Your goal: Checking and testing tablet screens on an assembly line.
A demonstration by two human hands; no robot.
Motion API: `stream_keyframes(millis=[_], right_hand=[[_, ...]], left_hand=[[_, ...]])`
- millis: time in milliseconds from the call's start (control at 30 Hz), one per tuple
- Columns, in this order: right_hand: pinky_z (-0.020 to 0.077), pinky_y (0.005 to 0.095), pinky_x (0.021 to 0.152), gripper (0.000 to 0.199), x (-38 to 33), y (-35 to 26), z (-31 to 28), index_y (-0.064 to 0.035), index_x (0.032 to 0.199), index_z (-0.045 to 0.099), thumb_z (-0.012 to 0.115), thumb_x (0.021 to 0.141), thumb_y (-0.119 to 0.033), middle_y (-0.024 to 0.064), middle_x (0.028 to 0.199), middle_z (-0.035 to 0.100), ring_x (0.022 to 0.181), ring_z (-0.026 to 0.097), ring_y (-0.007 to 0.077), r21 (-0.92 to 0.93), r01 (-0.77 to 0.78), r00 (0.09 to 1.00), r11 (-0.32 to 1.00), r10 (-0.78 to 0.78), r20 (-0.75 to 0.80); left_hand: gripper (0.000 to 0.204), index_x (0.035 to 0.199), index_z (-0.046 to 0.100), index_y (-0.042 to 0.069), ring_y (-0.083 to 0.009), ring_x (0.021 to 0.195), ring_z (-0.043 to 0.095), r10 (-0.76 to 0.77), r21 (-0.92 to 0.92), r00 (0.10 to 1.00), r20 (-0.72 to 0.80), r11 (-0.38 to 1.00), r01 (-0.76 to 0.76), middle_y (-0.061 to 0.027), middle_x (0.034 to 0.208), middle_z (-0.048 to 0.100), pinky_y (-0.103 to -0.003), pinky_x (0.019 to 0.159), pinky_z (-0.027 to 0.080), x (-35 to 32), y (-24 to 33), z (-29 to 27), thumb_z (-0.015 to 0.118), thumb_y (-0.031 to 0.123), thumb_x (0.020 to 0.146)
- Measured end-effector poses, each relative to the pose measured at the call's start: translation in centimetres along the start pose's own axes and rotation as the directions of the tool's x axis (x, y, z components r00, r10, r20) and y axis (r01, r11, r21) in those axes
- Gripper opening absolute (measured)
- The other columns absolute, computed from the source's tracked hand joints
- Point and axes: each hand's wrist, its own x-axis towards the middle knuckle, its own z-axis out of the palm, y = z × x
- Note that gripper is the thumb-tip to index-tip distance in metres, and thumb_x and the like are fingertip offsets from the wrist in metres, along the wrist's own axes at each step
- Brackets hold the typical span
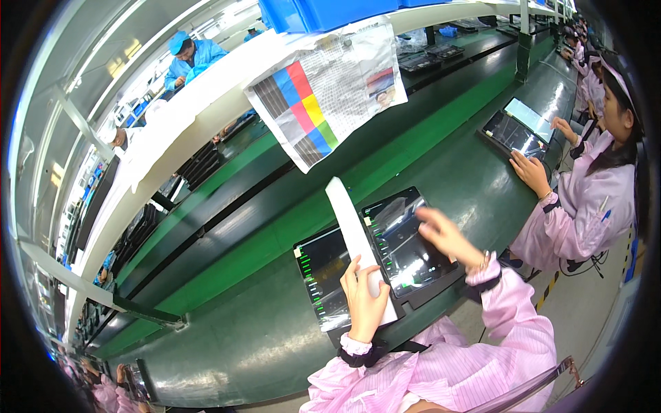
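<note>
A long dark green workbench [275, 330] runs from lower left to upper right. Two dark glossy panels [406, 241] are laid on it at lower centre, and another panel [513, 134] at upper right

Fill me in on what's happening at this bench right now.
A person in a pink striped smock works at a green bench. Their left hand holds a long white strip upright between two dark flat panels. The right hand hovers blurred over the right panel; the left panel lies untouched. Further along, a co-worker's hands rest at another panel.
</note>
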Motion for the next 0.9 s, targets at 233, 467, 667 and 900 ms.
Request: stream_keyframes(millis=[233,467,667,900], right_hand=[[0.0364,0.032,0.105,0.077,-6.5,-4.2,4.3,-0.0081,0.152,0.007,0.056,0.092,-0.005,0.0106,0.154,0.019,0.136,0.029,0.0183,0.557,-0.207,0.968,0.804,0.087,0.235],[0.0507,0.029,0.077,0.075,-8.5,-2.5,-1.4,-0.0074,0.15,0.02,0.052,0.083,0.002,0.0126,0.133,0.042,0.087,0.06,0.0166,0.419,-0.199,0.959,0.886,0.264,-0.103],[0.0489,0.026,0.074,0.075,-10.1,-1.5,-2.9,-0.0107,0.15,0.022,0.056,0.083,-0.007,0.0111,0.124,0.048,0.083,0.06,0.0155,0.419,-0.218,0.92,0.881,0.329,-0.213],[0.0376,0.0352,0.104,0.075,-10.9,-0.1,-3.2,-0.0043,0.147,0.026,0.054,0.078,0.005,0.0152,0.146,0.035,0.128,0.044,0.0252,0.274,-0.251,0.927,0.928,0.312,-0.209]], left_hand=[[0.032,0.128,0.044,-0.001,-0.0285,0.129,0.044,0.015,-0.583,0.992,0.129,0.81,0.063,-0.0163,0.139,0.044,-0.042,0.11,0.028,-0.8,2.9,2.2,0.043,0.01,0.098],[0.041,0.123,0.049,-0.003,-0.0249,0.13,0.043,0.164,0.313,0.973,0.164,0.926,-0.209,-0.0092,0.122,0.059,-0.062,0.111,0.011,-0.9,-1.1,2.1,0.059,0.015,0.089],[0.042,0.126,0.048,-0.001,-0.0236,0.13,0.043,0.28,0.246,0.903,0.327,0.897,-0.367,-0.0091,0.126,0.056,-0.059,0.112,0.013,-0.5,-1.0,4.0,0.058,0.017,0.089],[0.044,0.126,0.047,0.001,-0.0258,0.133,0.038,0.323,0.178,0.863,0.389,0.893,-0.414,-0.0103,0.137,0.048,-0.056,0.113,0.016,1.4,0.3,4.0,0.058,0.023,0.09]])
